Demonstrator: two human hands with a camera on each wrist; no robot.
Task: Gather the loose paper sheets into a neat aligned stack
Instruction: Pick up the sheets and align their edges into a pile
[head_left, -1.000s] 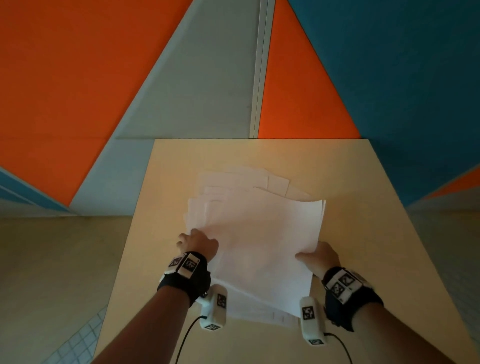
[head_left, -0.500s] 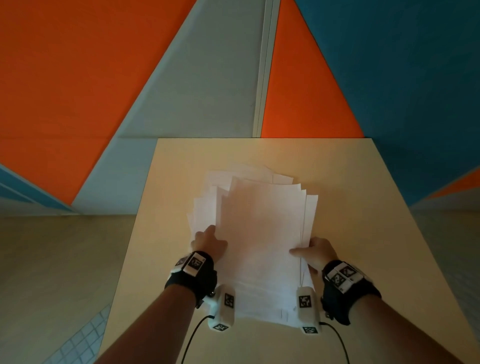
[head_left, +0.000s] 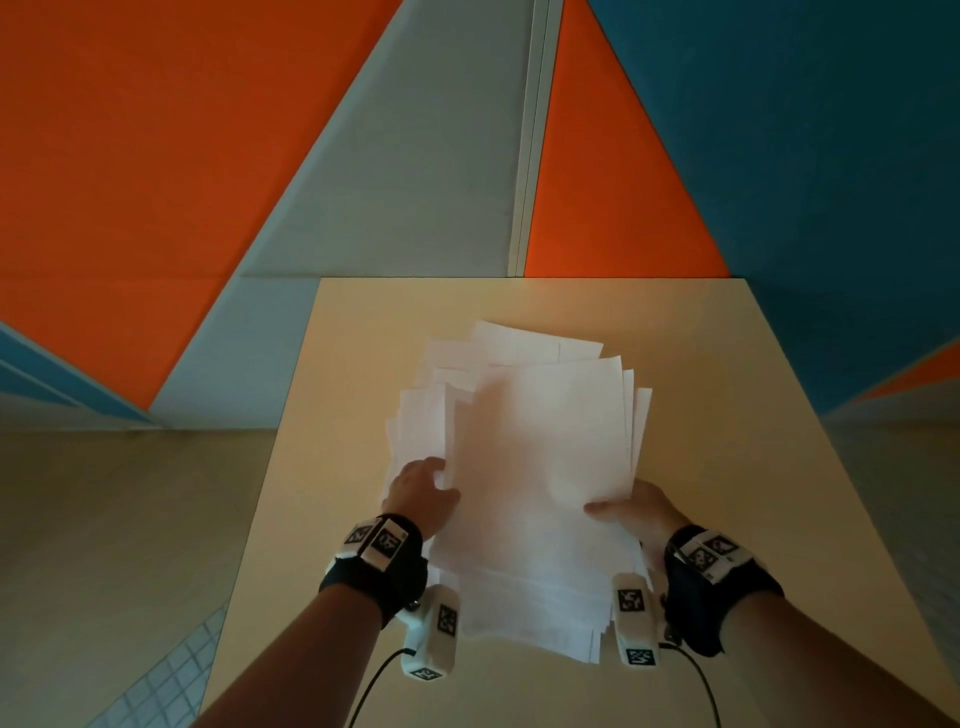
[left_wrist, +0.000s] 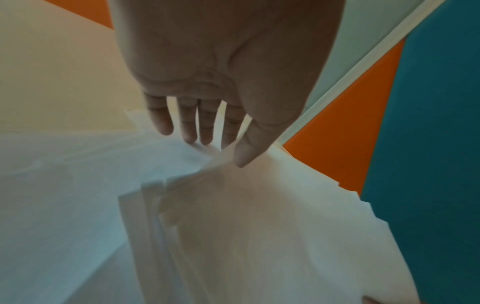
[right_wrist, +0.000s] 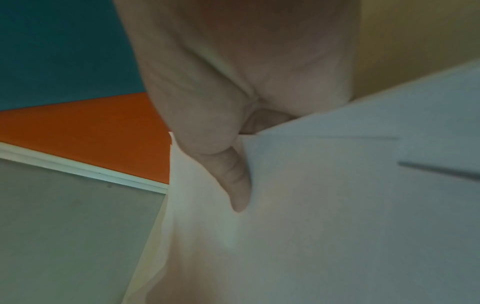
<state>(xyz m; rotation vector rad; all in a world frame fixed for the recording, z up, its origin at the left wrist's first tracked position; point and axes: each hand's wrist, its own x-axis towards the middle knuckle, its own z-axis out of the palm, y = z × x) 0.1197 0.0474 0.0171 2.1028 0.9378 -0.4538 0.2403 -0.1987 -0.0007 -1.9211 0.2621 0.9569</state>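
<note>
A: Our left hand (head_left: 421, 493) rests straight fingers (left_wrist: 189, 123) against the sheets' nine-o'clock edge, grasping nothing.

B: Our right hand (head_left: 631, 512) pinches the paper sheets (head_left: 530, 478) at three o'clock, thumb (right_wrist: 233, 176) on top.

A: They sit fanned, unaligned, mid-desk (head_left: 753, 467); far corners splay toward twelve o'clock.

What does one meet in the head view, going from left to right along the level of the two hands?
Bare table → left hand on the left edge of the sheets → paper sheets → right hand gripping their right edge → bare table again.
</note>
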